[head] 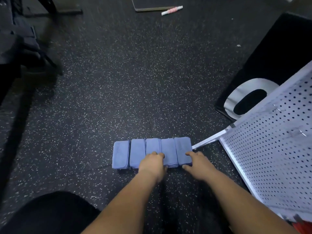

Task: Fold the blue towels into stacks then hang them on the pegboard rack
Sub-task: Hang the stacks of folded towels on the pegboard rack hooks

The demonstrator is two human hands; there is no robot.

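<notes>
Blue towels (152, 146): five folded stacks, laid side by side in one row on the speckled floor (118, 90), edges touching; folding judged done, hanging not yet begun.
Handling: judged soft, light and limp; layers likely to slide and fan out if a stack is lifted by one edge; no breakage risk.
Grasp spot: each stack is best taken across its short width, thumb under the near fold and fingers over the top, so all layers are pinched together.
Left hand (152, 163): laid over the near end of the middle stack, at the seam with the fourth; fingers curled onto the top, thumb down at the near face; stack judged gripped.
Right hand (197, 163): set at the right end of the row; fingers curled over the top of the last stack, thumb at its near edge; stack judged pinched.
Towels vs hands: row lies just ahead of both wrists, under the fingertips; fourth stack sits between the two hands; two leftmost stacks untouched.
Pegboard rack (270, 149): white perforated panel, tilted, at the right; its foot bar (207, 142) ends just beside the last stack; wire hooks (301, 133) faintly seen.
Other: black box (278, 56) beyond the rack; pen (172, 10) and flat board (152, 5) well apart on the floor; knee (50, 213) at lower left.
</notes>
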